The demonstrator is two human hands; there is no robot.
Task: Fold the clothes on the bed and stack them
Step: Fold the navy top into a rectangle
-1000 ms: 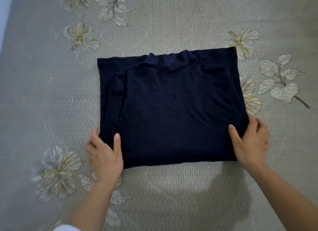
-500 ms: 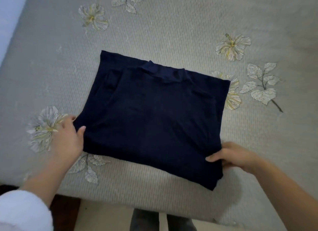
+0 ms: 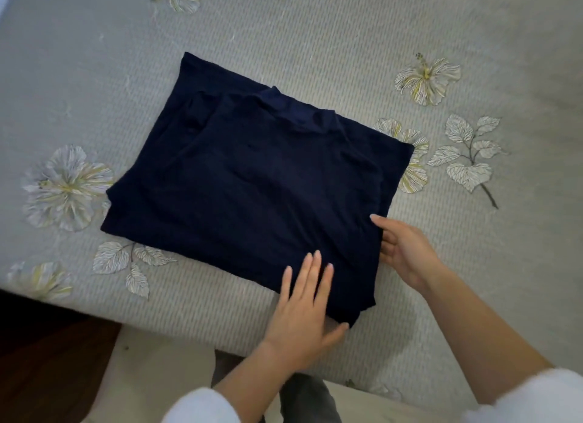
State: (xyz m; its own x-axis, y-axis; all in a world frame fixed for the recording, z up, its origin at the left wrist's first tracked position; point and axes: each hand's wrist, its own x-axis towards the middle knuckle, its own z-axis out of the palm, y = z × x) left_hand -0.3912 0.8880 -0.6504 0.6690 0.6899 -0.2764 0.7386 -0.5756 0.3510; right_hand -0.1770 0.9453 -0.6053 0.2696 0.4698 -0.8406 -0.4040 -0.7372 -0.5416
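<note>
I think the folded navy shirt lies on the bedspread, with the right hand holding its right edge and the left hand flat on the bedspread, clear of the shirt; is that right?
Not quite: the left hand lies flat on the shirt, at its near edge, as the head view shows. The right hand and bedspread are as you said.

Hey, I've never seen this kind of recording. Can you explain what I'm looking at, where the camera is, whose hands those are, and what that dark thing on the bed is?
There is no machine here. A person wears a camera on the head, and it looks down at their own two hands. A folded navy garment lies on a bed with a flowered cover. The left hand rests flat on the garment's near corner, fingers straight. The right hand appears to grip the garment's right edge, with the thumb on top.
</note>
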